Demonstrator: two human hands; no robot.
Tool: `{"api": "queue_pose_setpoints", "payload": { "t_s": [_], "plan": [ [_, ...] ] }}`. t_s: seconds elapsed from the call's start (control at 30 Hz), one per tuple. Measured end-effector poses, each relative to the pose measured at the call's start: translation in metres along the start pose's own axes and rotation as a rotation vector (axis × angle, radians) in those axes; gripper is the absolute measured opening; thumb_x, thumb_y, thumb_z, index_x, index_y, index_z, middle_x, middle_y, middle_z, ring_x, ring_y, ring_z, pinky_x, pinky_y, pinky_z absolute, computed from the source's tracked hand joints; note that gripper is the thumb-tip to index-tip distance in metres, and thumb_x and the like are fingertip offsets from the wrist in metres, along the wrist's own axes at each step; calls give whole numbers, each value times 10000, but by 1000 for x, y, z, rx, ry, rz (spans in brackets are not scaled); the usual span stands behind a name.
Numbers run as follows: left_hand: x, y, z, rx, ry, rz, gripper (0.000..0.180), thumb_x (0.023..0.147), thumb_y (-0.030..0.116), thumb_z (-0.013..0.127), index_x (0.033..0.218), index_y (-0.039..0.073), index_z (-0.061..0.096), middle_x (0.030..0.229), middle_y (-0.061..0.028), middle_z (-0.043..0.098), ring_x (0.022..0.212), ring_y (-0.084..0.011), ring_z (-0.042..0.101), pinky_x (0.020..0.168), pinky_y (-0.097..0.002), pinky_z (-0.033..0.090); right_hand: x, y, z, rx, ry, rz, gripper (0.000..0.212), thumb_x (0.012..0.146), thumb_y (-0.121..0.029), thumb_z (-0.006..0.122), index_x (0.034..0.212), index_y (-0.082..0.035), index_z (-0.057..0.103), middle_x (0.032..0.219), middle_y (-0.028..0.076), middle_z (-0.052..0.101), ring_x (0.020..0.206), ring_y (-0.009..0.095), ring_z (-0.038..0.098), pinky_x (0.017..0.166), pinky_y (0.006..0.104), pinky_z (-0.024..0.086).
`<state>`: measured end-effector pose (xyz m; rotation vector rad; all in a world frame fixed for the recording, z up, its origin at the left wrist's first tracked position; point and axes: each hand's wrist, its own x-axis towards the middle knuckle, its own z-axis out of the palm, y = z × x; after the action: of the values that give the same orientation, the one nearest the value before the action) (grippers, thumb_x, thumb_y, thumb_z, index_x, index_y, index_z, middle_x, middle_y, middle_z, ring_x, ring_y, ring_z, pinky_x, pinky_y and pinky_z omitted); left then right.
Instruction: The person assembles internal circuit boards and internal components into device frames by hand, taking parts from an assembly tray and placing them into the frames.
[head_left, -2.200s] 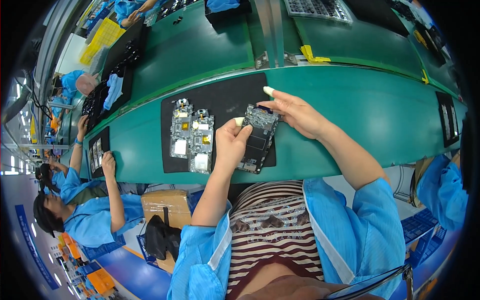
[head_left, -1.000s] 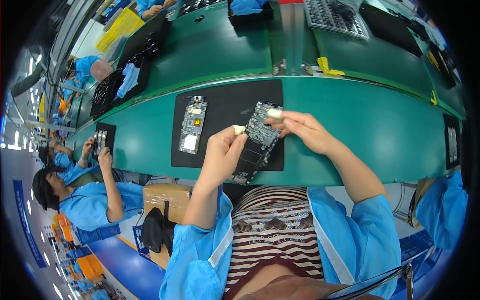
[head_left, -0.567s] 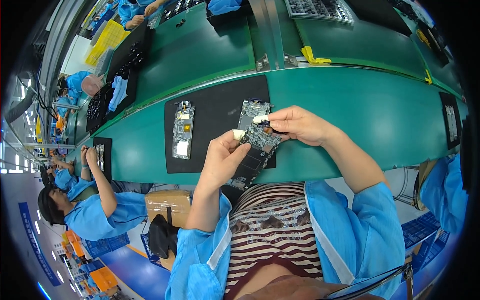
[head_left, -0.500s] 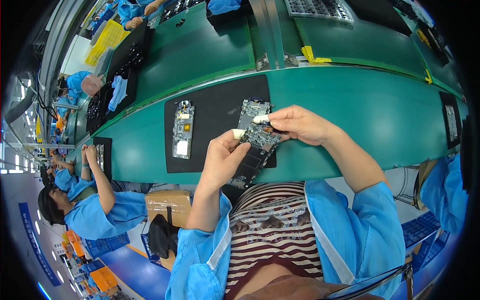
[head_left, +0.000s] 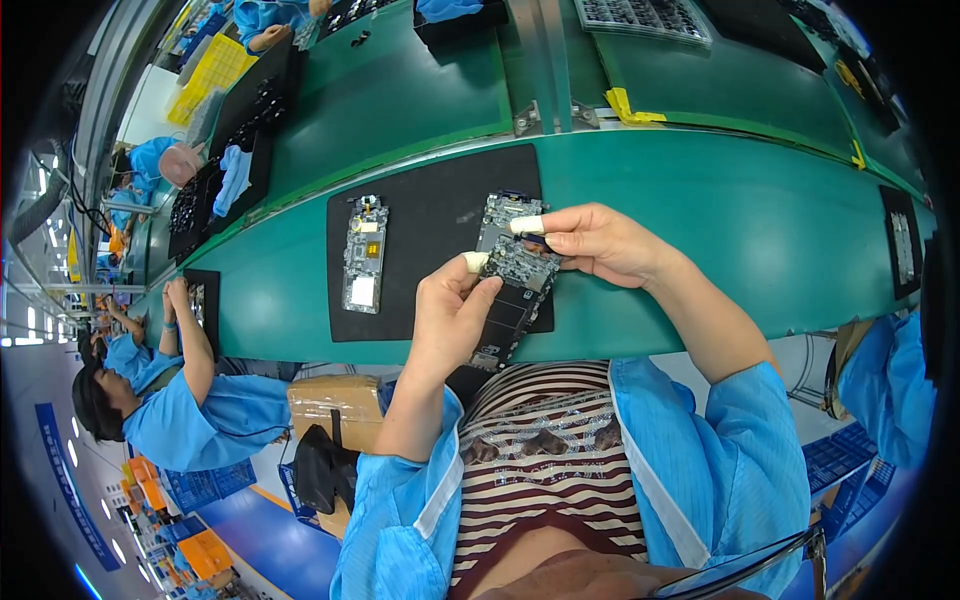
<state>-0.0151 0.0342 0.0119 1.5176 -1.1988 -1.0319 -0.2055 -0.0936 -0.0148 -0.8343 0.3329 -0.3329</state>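
My left hand (head_left: 446,315) grips a long dark circuit board (head_left: 513,305) by its left edge, the thumb lying over its face. The board is held tilted above the near edge of the bench. At its upper end, my right hand (head_left: 608,247) pinches a small dark part (head_left: 536,241), mostly covered by the fingers; its exact kind is hidden. White finger cots cover a fingertip on each hand. Partly behind the held board, a second circuit board (head_left: 497,213) lies on the black mat (head_left: 425,230). A third circuit board (head_left: 365,255) rests on the mat's left side.
A metal post (head_left: 552,70) rises from the rail behind the green bench (head_left: 720,230). Another dark mat with a board (head_left: 903,247) lies at the far right. A co-worker in blue (head_left: 200,410) sits to my left. A cardboard box (head_left: 338,408) stands below the bench.
My right index finger has straightened and shifted slightly up at the board's upper end. The held board has tilted a little more upright; my left hand keeps its grip.
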Motion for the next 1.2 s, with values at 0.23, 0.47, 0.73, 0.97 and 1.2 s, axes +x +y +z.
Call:
{"api": "queue_pose_setpoints", "payload": {
  "t_s": [0.23,0.47,0.73,0.97,1.2],
  "plan": [
    [1,-8,-1,39,-2,1,171,894,-41,550,1059,-63,588,883,-58,672,758,-33,568,643,-181,451,2,6,3,15,4,-35,393,941,-108,544,1304,32,492,1201,110,595,1072,151,585,955,301,470],
    [0,-8,8,116,54,19,170,888,-53,549,1052,-69,592,910,-63,675,791,-46,580,686,-189,459,4,12,4,27,-7,-141,390,943,-123,549,1307,10,503,1220,79,583,1112,128,535,989,283,406],
    [4,-13,15,81,162,134,50,831,-51,602,880,-51,593,658,-37,618,582,-21,479,496,-215,383,5,18,6,-10,26,-181,384,950,-124,540,1307,15,503,1242,78,571,1130,133,517,1009,290,382],
    [2,-10,22,-9,192,91,47,838,-53,594,885,-48,597,667,-26,616,589,-18,477,499,-208,379,3,16,11,-10,27,-243,358,966,-117,508,1295,25,512,1205,75,589,1102,125,530,990,277,396],
    [5,-9,18,30,167,107,16,841,-52,593,855,-47,589,636,-7,585,575,-12,450,483,-207,353,5,21,7,-78,54,-268,342,968,-120,507,1279,20,531,1188,60,597,1075,106,531,966,257,404]
  ]
}}
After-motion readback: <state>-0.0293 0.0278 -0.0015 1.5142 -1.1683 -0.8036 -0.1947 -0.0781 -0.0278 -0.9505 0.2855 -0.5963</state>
